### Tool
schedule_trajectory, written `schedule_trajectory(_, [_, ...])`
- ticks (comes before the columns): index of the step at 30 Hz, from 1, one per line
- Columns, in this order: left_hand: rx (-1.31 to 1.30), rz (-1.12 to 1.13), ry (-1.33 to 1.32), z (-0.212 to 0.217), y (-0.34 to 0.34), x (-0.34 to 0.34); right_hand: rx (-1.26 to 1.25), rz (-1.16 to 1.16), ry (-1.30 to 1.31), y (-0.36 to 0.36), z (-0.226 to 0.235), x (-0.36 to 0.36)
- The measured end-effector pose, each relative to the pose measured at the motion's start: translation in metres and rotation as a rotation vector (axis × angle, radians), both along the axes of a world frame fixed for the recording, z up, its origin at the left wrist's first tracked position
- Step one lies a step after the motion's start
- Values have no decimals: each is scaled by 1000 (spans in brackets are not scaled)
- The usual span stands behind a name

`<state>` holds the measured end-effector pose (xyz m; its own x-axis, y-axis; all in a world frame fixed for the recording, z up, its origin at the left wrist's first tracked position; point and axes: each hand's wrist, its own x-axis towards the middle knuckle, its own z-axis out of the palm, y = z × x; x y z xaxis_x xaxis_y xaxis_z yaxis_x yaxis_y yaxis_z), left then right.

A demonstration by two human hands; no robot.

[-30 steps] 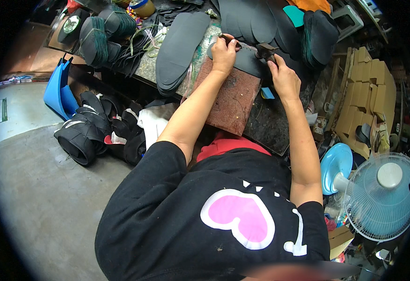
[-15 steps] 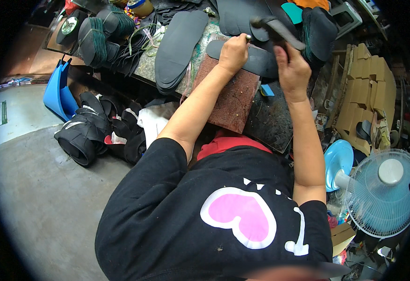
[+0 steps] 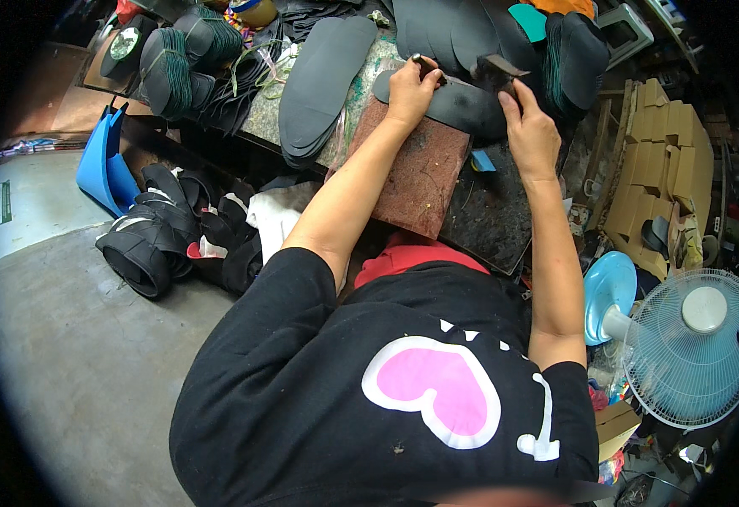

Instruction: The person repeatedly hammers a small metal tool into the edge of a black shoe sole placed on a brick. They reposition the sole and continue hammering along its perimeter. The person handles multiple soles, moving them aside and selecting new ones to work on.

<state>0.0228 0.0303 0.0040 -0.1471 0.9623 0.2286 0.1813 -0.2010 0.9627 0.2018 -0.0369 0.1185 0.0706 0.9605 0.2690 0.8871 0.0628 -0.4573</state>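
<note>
Hammer (image 3: 499,73): lower than before.
Left hand (image 3: 412,95): shifted left over sole (image 3: 464,108), fingers clamped on small tool (image 3: 418,60).
Right hand (image 3: 532,133): fingers clamped on hammer.

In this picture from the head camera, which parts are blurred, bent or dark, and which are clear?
Head view: the hammer in the right hand looks smeared, probably by motion; the pale panel's lower edge bows near the rim; the corners fall to black; a patch at the bottom edge is blurred; the fan shows its grille wires clearly.
</note>
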Motion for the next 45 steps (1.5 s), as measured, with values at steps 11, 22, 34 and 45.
schedule_trajectory(11, [344, -9, 511, 7, -4, 9, 361, 244, 28, -5, 19, -15])
schedule_trajectory(22, [104, 104, 121, 6, -8, 10, -130, 50, -170, 9, -36, 0])
schedule_trajectory(34, [19, 201, -92, 2, -12, -24, -191, 41, -225, 15, -37, -2])
schedule_trajectory(45, [45, 198, 212, 4, -10, -25, 103, 121, 19, 12, 22, -16])
